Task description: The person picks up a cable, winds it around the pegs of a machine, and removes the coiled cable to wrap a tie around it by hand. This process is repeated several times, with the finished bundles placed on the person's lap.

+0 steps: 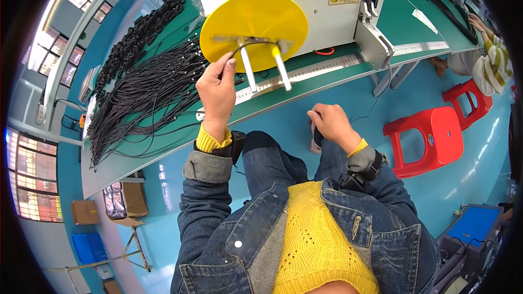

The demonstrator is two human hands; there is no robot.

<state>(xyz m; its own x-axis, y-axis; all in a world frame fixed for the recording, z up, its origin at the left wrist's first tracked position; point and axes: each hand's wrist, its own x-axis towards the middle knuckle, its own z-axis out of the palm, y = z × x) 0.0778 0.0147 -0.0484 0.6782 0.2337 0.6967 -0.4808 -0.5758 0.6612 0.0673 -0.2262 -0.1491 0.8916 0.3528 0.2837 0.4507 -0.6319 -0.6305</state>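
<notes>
My left hand (217, 88) is raised in front of the yellow disc (253, 16) of a white machine, thumb and forefinger pinched on a thin black cable (251, 42). From there the cable bends across to two pale metal pegs (248, 68) that stick out from the disc; the area round them is slightly smeared. My right hand (333, 125) hangs above my lap, fingers curled closed, apart from the machine. Whatever it may hold is hidden. Left of the disc, a large spread of black cables (155, 76) lies on the green tabletop.
The white machine (310, 0) has a screen on top and a metal bracket (375, 41) at its right. A metal ruler (332, 66) runs along the table's front edge. Red stools (427, 141) stand at right, near another person's striped sleeve (497, 65). Cardboard boxes (133, 198) sit lower left.
</notes>
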